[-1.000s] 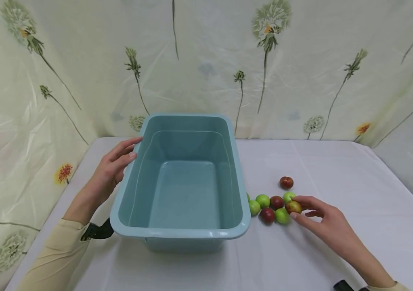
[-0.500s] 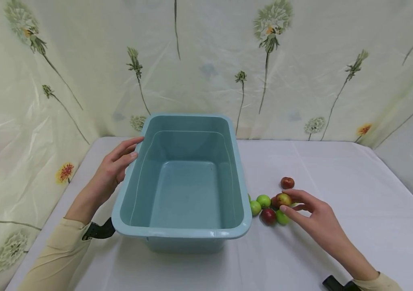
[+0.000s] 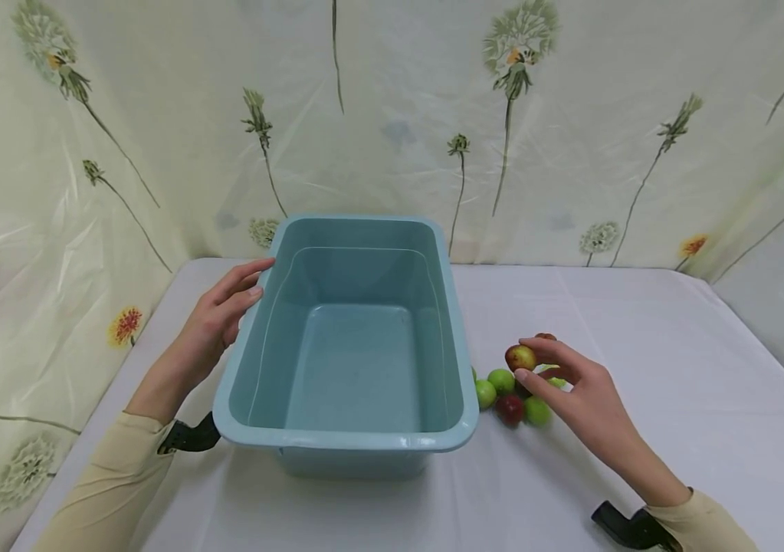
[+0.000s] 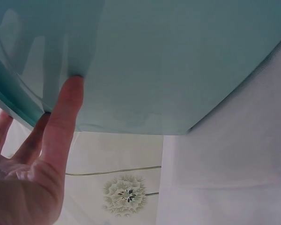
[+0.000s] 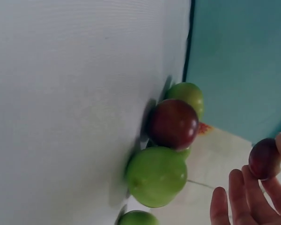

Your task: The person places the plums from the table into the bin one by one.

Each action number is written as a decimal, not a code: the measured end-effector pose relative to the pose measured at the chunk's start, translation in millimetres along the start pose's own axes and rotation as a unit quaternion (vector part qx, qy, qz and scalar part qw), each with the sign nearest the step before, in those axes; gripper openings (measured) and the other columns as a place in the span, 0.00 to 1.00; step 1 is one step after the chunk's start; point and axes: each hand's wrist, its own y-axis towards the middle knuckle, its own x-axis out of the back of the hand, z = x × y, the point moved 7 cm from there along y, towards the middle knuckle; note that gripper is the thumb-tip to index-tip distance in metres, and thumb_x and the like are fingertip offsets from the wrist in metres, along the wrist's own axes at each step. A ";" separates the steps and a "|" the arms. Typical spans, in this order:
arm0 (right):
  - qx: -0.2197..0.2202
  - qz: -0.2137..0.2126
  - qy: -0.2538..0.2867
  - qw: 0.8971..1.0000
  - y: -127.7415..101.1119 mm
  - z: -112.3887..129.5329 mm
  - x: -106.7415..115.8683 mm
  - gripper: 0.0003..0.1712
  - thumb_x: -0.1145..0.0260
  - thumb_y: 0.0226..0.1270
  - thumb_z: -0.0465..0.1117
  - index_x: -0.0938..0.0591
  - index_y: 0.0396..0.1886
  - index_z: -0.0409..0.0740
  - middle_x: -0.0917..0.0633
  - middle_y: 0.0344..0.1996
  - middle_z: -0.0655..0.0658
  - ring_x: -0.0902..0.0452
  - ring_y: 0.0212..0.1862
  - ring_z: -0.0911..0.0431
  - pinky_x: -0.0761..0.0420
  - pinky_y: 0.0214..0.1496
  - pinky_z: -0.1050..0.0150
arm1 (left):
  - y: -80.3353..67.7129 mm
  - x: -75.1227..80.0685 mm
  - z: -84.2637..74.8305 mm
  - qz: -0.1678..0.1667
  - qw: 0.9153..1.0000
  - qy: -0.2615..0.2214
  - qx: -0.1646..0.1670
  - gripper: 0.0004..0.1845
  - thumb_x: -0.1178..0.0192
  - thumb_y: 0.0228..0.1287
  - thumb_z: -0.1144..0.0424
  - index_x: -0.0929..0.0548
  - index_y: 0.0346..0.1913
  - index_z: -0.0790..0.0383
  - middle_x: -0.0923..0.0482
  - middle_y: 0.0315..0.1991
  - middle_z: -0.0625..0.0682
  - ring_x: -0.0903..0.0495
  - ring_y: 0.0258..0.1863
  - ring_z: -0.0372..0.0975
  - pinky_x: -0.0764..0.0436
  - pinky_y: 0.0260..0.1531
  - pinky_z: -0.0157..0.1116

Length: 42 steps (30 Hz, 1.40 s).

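In the right centre of the head view, the person's right hand (image 3: 574,391) pinches a small red-and-yellow round fruit (image 3: 519,357) between thumb and fingertips, lifted clear of the white table cloth (image 3: 640,322) and just right of the pale blue rectangular plastic tub (image 3: 353,441). The other fingers stay loosely spread. In the right wrist view that fruit (image 5: 265,158) sits at the lower right, apart from the cluster.

Below the hand lies a cluster of small green and dark red fruits (image 3: 510,397), close against the tub's right wall.

At left centre, the left hand (image 3: 215,322) rests with straight fingers (image 4: 63,119) flat against the tub's outer left wall, gripping nothing.

To do this step well, the pinch should probably stay light but firm, since so smooth and round a fruit could slip. It would be wise to carry the fruit high enough to clear the rim, and the left hand's bracing would help keep the tub from sliding.
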 end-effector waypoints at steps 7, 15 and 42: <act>0.003 0.001 0.011 1.000 8.7 9.8 -0.7 0.23 0.32 0.68 0.45 0.21 0.62 0.56 0.17 0.49 0.53 0.21 0.43 0.58 0.20 0.40 0.67 | 0.9 -0.1 2.0 -0.005 1.000 0.011 -0.001 0.25 0.52 0.77 0.51 0.35 0.73 0.47 0.36 0.67 0.55 0.22 0.53 0.45 0.18 0.43 0.39; 0.018 -0.005 0.032 0.999 18.6 22.2 -0.6 0.23 0.33 0.68 0.44 0.22 0.62 0.57 0.19 0.53 0.55 0.22 0.46 0.58 0.23 0.45 0.71 | 0.8 0.4 0.4 -0.008 1.000 0.016 -0.006 0.25 0.53 0.77 0.51 0.35 0.73 0.47 0.38 0.69 0.54 0.24 0.56 0.44 0.19 0.45 0.39; 0.065 -0.037 0.115 0.990 49.2 48.6 1.9 0.21 0.34 0.69 0.39 0.21 0.61 0.49 0.18 0.51 0.50 0.21 0.49 0.56 0.20 0.45 0.69 | -1.0 -0.3 0.6 -0.005 1.000 0.009 -0.010 0.26 0.53 0.77 0.51 0.36 0.74 0.47 0.41 0.71 0.55 0.25 0.57 0.44 0.19 0.45 0.38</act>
